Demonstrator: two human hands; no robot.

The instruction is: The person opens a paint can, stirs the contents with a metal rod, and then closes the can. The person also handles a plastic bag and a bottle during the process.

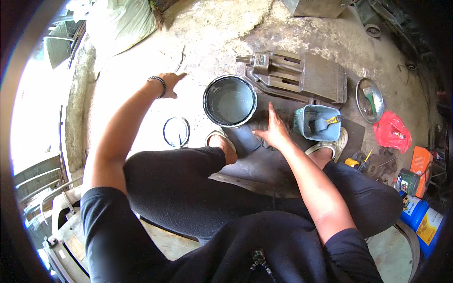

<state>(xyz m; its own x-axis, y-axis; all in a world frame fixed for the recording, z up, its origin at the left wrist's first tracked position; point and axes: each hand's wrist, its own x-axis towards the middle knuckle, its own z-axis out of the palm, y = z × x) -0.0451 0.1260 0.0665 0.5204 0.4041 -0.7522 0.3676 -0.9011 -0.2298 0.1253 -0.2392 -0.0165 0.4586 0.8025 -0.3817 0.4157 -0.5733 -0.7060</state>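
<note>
My left hand (170,86), with a dark bracelet at the wrist, reaches out over the bright floor, fingers apart and nothing in it. A round bucket (255,104) with a dark rim holds grey liquid, to the right of that hand. My right hand (276,132) is open just right of and below the bucket, thumb and forefinger spread; its lower fingers are partly hidden. I cannot tell whether it touches anything. Right of it stands a squarish blue-grey tub (298,125), a yellow-handled tool (334,120) leaning inside. A machine vise (325,75) lies beyond both containers.
A round, dark-rimmed lid-like piece (176,132) lies left of my foot. To the right are a metal bowl (362,112) with a green-handled brush (369,98), a red plastic bag (391,132), a yellow-handled screwdriver (367,158) and a blue drum (420,219). A pale sack (120,26) sits far left.
</note>
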